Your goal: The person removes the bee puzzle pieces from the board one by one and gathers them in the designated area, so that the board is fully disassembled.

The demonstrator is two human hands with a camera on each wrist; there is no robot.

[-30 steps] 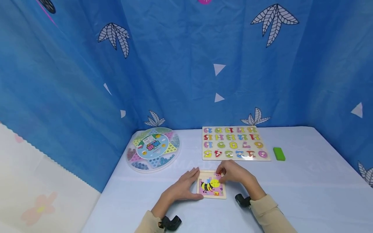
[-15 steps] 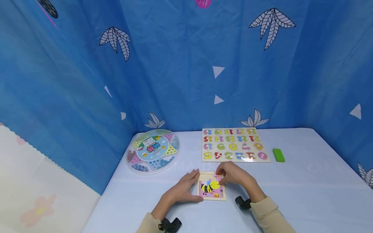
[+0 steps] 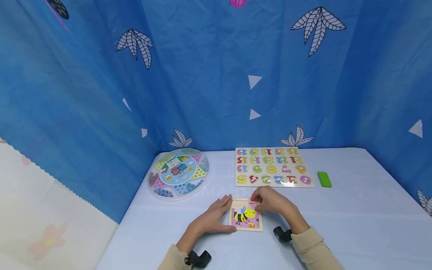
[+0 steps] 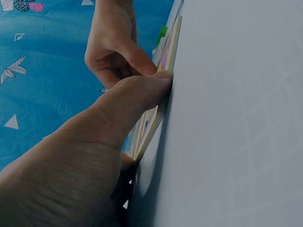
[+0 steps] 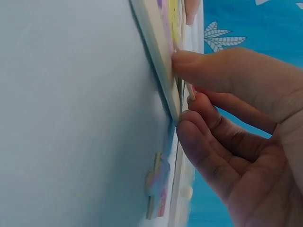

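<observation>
Small square wooden bee puzzle board: flat on the pale blue table, near its front edge. Left hand, at the board's 9 o'clock: fingers straight, thumb pressed to the edge. Right hand, at 2 o'clock: fingertips pinch a thin puzzle piece at the top corner.

Even, bright light is filling the head view with soft shadows, while both wrist views are looking dimmer, close-up and blurred.
</observation>
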